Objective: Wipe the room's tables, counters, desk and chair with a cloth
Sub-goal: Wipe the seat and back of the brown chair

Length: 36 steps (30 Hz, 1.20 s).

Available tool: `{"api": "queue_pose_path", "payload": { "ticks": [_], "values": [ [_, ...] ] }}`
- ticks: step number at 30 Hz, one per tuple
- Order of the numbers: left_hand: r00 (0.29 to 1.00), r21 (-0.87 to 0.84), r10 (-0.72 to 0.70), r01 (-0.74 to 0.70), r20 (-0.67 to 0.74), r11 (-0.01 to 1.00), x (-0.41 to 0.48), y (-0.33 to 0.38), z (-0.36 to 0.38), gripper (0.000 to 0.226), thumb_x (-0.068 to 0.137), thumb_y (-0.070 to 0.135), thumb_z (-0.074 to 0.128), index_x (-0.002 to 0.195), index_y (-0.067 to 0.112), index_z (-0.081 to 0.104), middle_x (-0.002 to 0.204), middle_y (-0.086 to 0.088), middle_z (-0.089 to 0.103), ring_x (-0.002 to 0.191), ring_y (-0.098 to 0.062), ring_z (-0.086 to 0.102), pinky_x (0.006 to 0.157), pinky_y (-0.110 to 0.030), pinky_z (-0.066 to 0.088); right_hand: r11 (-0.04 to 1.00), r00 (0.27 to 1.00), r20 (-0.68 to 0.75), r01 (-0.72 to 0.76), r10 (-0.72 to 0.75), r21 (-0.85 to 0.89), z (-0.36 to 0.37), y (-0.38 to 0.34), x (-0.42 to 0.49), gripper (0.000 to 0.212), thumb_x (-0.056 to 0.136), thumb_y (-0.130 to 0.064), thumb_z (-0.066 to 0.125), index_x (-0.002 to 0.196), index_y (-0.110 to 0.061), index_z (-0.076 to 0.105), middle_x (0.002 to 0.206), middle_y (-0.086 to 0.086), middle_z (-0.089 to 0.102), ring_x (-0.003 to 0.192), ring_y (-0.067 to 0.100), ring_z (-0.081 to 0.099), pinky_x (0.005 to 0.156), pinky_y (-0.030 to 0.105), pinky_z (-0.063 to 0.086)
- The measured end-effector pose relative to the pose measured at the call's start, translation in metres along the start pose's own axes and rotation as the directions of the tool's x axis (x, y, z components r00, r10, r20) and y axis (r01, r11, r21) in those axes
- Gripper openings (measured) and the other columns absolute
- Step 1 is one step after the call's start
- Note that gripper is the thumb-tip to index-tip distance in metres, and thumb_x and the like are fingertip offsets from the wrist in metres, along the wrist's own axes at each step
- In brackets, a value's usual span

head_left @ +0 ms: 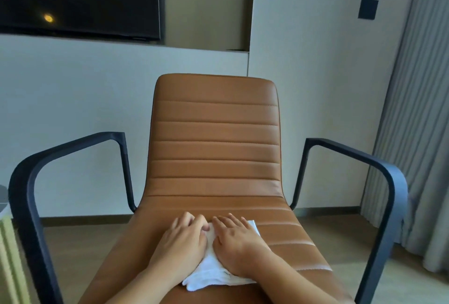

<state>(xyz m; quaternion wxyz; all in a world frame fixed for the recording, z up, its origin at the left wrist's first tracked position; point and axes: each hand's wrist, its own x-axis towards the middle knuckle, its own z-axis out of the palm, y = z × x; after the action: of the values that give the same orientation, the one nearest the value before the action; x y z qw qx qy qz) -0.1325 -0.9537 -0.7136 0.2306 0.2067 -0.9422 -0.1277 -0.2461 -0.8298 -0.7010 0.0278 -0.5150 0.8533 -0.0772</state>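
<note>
A tan leather chair [215, 148] with ribbed stitching and black armrests fills the middle of the head view. A white cloth [210, 273] lies on its seat near the crease below the backrest. My left hand [182, 240] and my right hand [237, 243] lie side by side on the cloth, palms down, fingers fairly straight and pointing toward the backrest. Both press the cloth flat against the seat. Most of the cloth is hidden under the hands; its corners show behind the right fingers and near my wrists.
The left armrest [31, 182] and right armrest [388, 182] flank the seat. A dark screen [80, 0] hangs on the pale wall behind. Grey curtains [418, 133] hang at the right. Wood floor [401, 279] shows below. A pale object [6, 243] sits at the left edge.
</note>
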Motion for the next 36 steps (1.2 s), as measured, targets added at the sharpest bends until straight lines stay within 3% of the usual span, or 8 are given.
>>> {"api": "queue_pose_path", "payload": {
  "ticks": [13,16,21,24,27,29,32,36],
  "values": [
    [0.992,-0.005,-0.098,0.099,0.085,0.995,-0.05,-0.013,-0.04,0.017,0.101,0.027,0.037,0.112,0.033,0.048,0.118,0.01,0.043,0.11,-0.016,0.042,0.09,-0.033,0.04,0.999,0.998,0.053,0.015,-0.017,0.037,0.002,-0.054,-0.023,0.06,0.105,-0.031,0.021,0.163,-0.017,0.012,0.171,0.002,0.013,0.158,0.02,0.002,0.126,0.041,0.0],
    [0.989,0.002,-0.117,0.117,0.093,0.993,-0.058,-0.014,-0.045,0.016,0.101,0.026,0.037,0.112,0.032,0.048,0.118,0.009,0.043,0.112,-0.018,0.041,0.091,-0.033,0.039,0.998,0.998,0.037,0.043,-0.044,0.047,0.003,-0.062,-0.029,0.059,0.104,-0.03,0.022,0.162,-0.017,0.018,0.17,0.0,0.018,0.158,0.019,0.004,0.127,0.04,0.001],
    [0.988,0.009,-0.13,0.129,0.089,0.992,-0.07,-0.016,-0.051,0.015,0.1,0.028,0.037,0.111,0.031,0.047,0.116,0.009,0.042,0.11,-0.018,0.041,0.092,-0.034,0.04,0.991,0.985,-0.145,0.102,-0.089,0.086,0.004,-0.071,-0.045,0.034,0.103,-0.024,0.032,0.132,-0.014,0.047,0.145,0.0,0.048,0.147,0.019,0.027,0.123,0.039,0.019],
    [0.988,-0.005,-0.127,0.128,0.085,0.992,-0.08,-0.016,-0.056,0.016,0.1,0.028,0.037,0.111,0.03,0.049,0.114,0.008,0.043,0.109,-0.019,0.042,0.092,-0.035,0.042,0.988,0.967,-0.206,0.151,-0.147,0.005,0.006,-0.08,-0.057,0.036,0.105,-0.027,0.036,0.135,-0.018,0.054,0.136,-0.001,0.053,0.131,0.021,0.044,0.107,0.034,0.035],
    [0.985,-0.042,-0.138,0.142,0.101,0.989,-0.086,-0.019,-0.061,0.018,0.1,0.026,0.038,0.111,0.032,0.05,0.114,0.01,0.042,0.109,-0.016,0.041,0.092,-0.033,0.042,0.986,0.979,-0.162,0.138,-0.122,0.092,0.003,-0.087,-0.064,0.038,0.104,-0.036,0.037,0.133,-0.024,0.058,0.13,-0.004,0.059,0.122,0.02,0.051,0.098,0.031,0.04],
    [0.984,-0.074,-0.142,0.15,0.108,0.986,-0.089,-0.023,-0.063,0.019,0.099,0.025,0.04,0.111,0.033,0.052,0.115,0.012,0.042,0.111,-0.014,0.04,0.095,-0.033,0.042,0.98,0.985,-0.104,0.152,-0.139,0.128,0.003,-0.09,-0.064,0.044,0.102,-0.042,0.036,0.137,-0.025,0.056,0.138,-0.001,0.057,0.129,0.019,0.049,0.108,0.033,0.037],
    [0.984,-0.132,-0.148,0.161,0.101,0.978,-0.092,-0.026,-0.066,0.022,0.099,0.022,0.043,0.111,0.034,0.056,0.116,0.015,0.043,0.114,-0.01,0.041,0.098,-0.032,0.042,0.983,0.987,-0.03,0.162,-0.16,0.089,0.003,-0.092,-0.063,0.063,0.096,-0.055,0.025,0.15,-0.028,0.043,0.158,-0.002,0.041,0.149,0.014,0.029,0.123,0.041,0.019],
    [0.981,-0.264,-0.189,0.191,0.035,0.945,-0.093,-0.026,-0.073,0.025,0.099,0.017,0.043,0.105,0.033,0.061,0.114,0.016,0.047,0.108,-0.01,0.049,0.09,-0.029,0.044,0.989,0.989,0.028,0.148,-0.148,-0.003,0.004,-0.091,-0.062,0.08,0.087,-0.064,0.011,0.156,-0.027,0.028,0.167,-0.005,0.023,0.155,0.011,0.013,0.123,0.051,0.006]
  ]
}}
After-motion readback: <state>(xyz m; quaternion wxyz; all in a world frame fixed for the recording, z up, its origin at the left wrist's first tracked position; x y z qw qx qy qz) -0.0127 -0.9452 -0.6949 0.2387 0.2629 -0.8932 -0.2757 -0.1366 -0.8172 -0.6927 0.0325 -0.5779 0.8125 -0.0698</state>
